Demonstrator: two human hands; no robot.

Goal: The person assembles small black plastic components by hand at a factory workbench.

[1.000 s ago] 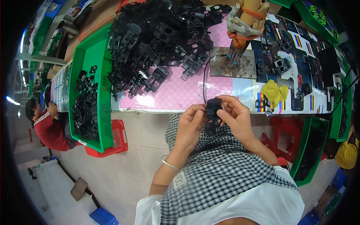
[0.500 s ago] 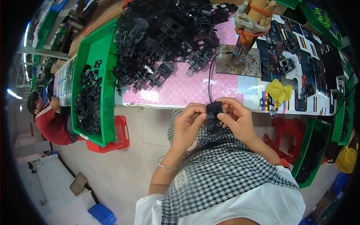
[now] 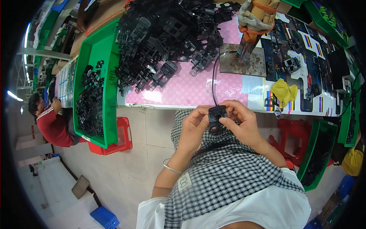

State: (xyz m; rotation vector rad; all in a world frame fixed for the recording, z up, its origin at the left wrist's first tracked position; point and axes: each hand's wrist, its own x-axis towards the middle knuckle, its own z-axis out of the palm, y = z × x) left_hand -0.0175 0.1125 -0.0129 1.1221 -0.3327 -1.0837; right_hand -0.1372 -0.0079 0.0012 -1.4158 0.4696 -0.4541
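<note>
Just off the table's front edge, both my hands hold a small black plastic frame part (image 3: 216, 119) with openings in it. My left hand (image 3: 194, 128) pinches its left side between thumb and fingers. My right hand (image 3: 241, 123) grips the right side, thumb pressed on its face. A thin dark cable (image 3: 213, 82) runs from the metal plate down to the top of the part; whether it is attached there I cannot tell. Beyond my hands, a big heap of similar black plastic parts (image 3: 167, 42) covers the far left of the pink tabletop (image 3: 190, 91).
A green bin (image 3: 111, 87) of small black parts stands left, above a red stool (image 3: 124, 133). A rusty metal plate (image 3: 236, 63) bears an upright tool wrapped in cloth (image 3: 255, 23). Yellow cloth (image 3: 284, 92) lies right. Another green bin (image 3: 310, 168) sits lower right. A person in red (image 3: 57, 128) sits far left.
The black frame part has tilted, so its openings show more plainly now. My hands have shifted slightly and keep hold of it.
</note>
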